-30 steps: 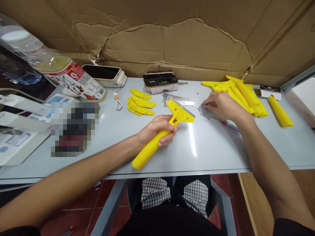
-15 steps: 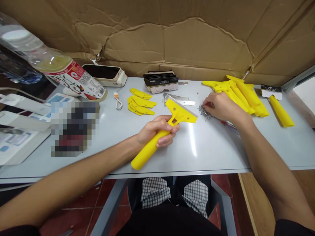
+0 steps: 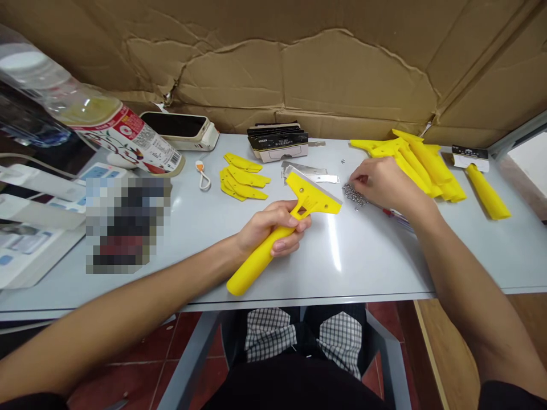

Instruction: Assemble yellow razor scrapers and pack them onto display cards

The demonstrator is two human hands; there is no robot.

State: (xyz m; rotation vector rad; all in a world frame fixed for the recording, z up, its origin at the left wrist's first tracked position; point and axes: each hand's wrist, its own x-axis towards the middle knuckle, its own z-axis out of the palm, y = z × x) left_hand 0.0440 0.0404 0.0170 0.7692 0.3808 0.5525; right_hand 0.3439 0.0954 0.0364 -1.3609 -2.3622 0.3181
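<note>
My left hand is wrapped round the neck of a yellow scraper, its wide head tilted up to the right with a metal blade along the top edge. Two holes show in the head. Over a small heap of screws is my right hand, its fingertips pinched together at the heap's upper edge; whether a screw is between them is hidden. Loose metal blades lie just behind the scraper head. Several yellow plastic cover plates are spread to the left.
At the back stands a box of black cards. Yellow scraper handles are piled at the right, with a single carded scraper beyond. On the left are a drink bottle, a phone-like device and a short cord. Cardboard walls the back.
Almost nothing differs. The view has shifted very slightly; my left hand still holds the scraper and my right fingers stay at the screws.
</note>
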